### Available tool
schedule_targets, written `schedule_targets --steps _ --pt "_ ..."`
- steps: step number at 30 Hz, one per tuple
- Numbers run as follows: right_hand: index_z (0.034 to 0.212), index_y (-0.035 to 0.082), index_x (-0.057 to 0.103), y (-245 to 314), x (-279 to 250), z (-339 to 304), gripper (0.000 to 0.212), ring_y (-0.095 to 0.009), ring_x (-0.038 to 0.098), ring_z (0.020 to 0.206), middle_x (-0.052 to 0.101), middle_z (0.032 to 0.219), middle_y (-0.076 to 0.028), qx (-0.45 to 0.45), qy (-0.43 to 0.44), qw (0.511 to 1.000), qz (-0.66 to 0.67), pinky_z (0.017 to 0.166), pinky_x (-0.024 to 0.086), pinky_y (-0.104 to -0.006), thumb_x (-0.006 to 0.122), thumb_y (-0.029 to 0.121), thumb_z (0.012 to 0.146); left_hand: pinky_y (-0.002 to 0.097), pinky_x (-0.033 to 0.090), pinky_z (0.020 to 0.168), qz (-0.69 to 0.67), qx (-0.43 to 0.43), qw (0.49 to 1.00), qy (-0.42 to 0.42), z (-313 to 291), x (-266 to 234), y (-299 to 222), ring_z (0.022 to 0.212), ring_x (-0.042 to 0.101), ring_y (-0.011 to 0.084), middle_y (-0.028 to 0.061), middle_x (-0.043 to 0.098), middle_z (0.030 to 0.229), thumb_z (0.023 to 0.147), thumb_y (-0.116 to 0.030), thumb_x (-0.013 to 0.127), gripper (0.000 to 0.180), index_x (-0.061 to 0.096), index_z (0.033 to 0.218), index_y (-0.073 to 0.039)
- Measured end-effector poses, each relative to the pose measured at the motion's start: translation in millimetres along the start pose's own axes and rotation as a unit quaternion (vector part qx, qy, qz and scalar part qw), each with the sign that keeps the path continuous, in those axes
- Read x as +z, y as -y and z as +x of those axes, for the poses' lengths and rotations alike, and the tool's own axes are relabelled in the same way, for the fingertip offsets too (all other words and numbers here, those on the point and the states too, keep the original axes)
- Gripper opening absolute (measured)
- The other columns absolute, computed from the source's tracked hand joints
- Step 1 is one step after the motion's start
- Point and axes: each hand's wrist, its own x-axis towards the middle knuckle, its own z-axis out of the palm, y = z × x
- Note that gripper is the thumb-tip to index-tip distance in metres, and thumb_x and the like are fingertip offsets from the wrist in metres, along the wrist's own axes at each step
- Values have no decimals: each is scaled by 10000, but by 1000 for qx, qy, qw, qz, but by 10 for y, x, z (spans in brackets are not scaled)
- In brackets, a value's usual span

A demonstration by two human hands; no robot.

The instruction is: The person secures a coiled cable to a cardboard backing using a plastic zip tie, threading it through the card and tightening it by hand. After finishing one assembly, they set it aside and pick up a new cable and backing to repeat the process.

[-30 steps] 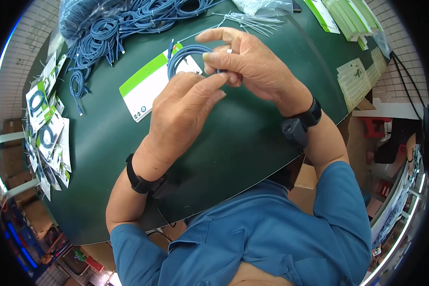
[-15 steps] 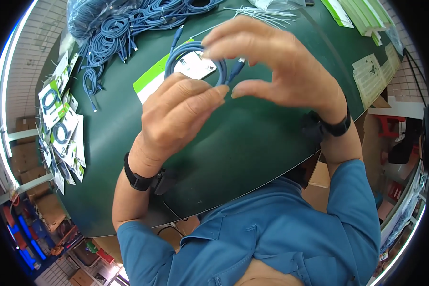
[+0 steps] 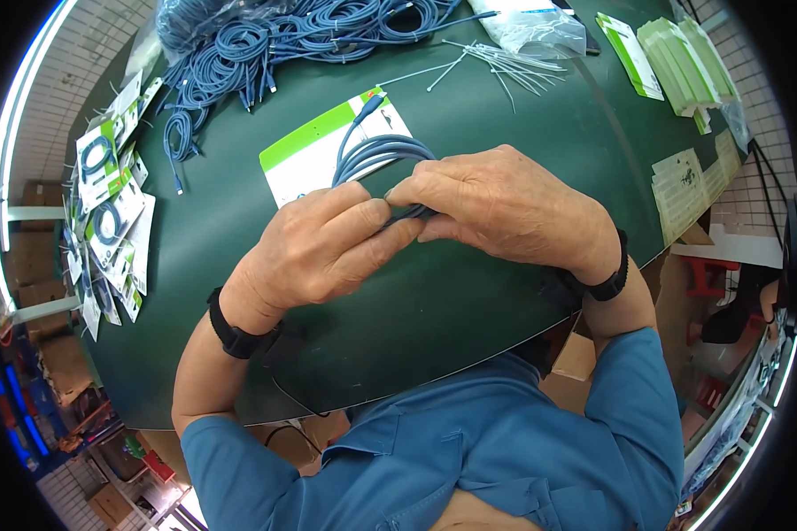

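Observation:
A blue cable (image 3: 383,150) is wound into a loose coil above the middle of the green table. Both my hands grip its near side. My left hand (image 3: 323,239) is closed on the coil, thumb and fingers pinched together. Right beside it, my right hand (image 3: 505,208) pinches the same stretch of cable, the fingertips of both hands nearly touching. One plug (image 3: 368,108) sticks up from the coil's far side; the other end is hidden by my hands. Beyond and partly under the coil lies a white and green packaging card (image 3: 305,159).
Many coiled blue cables (image 3: 239,57) are heaped at the far left. White cable ties (image 3: 514,66) lie at the back beside a clear plastic bag (image 3: 531,26). Packed cards with cables (image 3: 106,221) pile up along the left edge. Stacked green cards (image 3: 677,66) sit at the far right.
My right hand has come down and left from its open pose and now grips the coil beside my left hand. The coil has shifted slightly nearer, and its loose plug end is hidden.

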Motion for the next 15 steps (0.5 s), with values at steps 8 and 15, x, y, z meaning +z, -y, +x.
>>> schedule_targets --steps 8,15 --pt "957 91 613 -29 -26 85 169 -251 666 770 662 898 -26 -71 -44 996 -28 641 549 -372 748 82 856 336 496 530 -7 13 999 -39 -52 9 79 702 603 196 41 616 890 674 -61 769 397 784 1070 -40" --pt "931 85 617 -123 45 120 140 -263 670 781 667 896 -29 -72 -37 996 -25 659 555 -379 736 68 858 341 509 546 -35 36 998 -39 -143 122 272 726 631 208 45 634 895 717 -79 784 371 777 1088 -61"
